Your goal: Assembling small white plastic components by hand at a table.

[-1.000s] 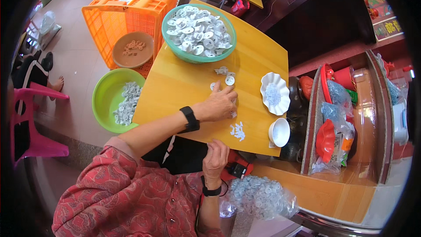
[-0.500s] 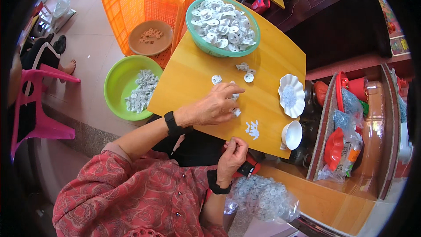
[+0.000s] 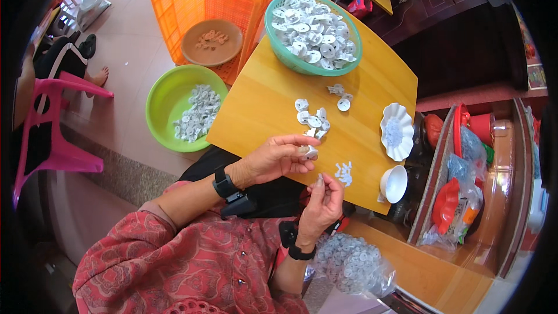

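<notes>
My left hand (image 3: 283,157) pinches a white round plastic part (image 3: 311,153) at the table's near edge. Close beside it on the right, my right hand (image 3: 323,202) has thumb and forefinger pressed together; a tiny piece seems to be at the tips, too small to name. Just beyond the left hand lies a cluster of similar white round plastic parts (image 3: 314,121), with a few more (image 3: 343,104) farther off. Several small white slips of plastic (image 3: 344,172) are scattered to the right of my hands on the yellow table (image 3: 256,99).
A teal basket (image 3: 285,58) heaped with white parts stands at the table's far end. To the right are a wavy white dish (image 3: 407,142) and a white bowl (image 3: 394,184). A lime basin (image 3: 160,104), orange crate (image 3: 160,0) and pink stool (image 3: 64,151) are left; a bag of clear parts (image 3: 354,261) is below.
The left hand has come back from the cluster toward me with a white part in its fingers. My right hand has risen toward it. The whole view has shifted slightly.
</notes>
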A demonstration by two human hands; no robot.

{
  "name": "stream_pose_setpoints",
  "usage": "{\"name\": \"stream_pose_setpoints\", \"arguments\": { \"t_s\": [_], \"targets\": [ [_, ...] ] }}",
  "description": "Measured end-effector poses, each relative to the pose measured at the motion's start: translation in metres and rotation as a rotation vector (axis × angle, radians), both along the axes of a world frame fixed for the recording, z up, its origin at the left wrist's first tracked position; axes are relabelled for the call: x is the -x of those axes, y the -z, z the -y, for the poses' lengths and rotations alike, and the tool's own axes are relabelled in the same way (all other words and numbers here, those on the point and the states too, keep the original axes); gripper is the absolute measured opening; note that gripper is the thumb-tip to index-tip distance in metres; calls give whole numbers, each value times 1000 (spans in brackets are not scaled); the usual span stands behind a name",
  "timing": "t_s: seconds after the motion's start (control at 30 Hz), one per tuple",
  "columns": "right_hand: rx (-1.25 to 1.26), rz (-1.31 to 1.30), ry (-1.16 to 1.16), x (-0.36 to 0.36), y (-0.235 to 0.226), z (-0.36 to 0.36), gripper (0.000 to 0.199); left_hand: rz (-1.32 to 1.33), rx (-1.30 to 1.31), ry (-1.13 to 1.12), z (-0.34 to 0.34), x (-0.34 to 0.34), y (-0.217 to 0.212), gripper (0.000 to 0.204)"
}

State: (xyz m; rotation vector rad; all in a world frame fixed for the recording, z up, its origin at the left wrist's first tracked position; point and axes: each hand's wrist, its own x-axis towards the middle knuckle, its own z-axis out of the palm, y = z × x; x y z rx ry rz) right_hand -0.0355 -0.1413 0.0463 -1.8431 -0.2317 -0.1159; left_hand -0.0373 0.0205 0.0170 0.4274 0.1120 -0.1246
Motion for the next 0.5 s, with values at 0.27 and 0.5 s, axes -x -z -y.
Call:
{"name": "stream_pose_setpoints", "arguments": {
  "t_s": [0.27, 0.5],
  "targets": [
    [-125, -78, -35, -2, -11, -18, 24, 23, 154, 43, 2, 9, 23, 36],
    [-39, -11, -34, -3, -14, -28, 28, 23, 87, 19, 3, 13, 28, 34]
  ]
}}
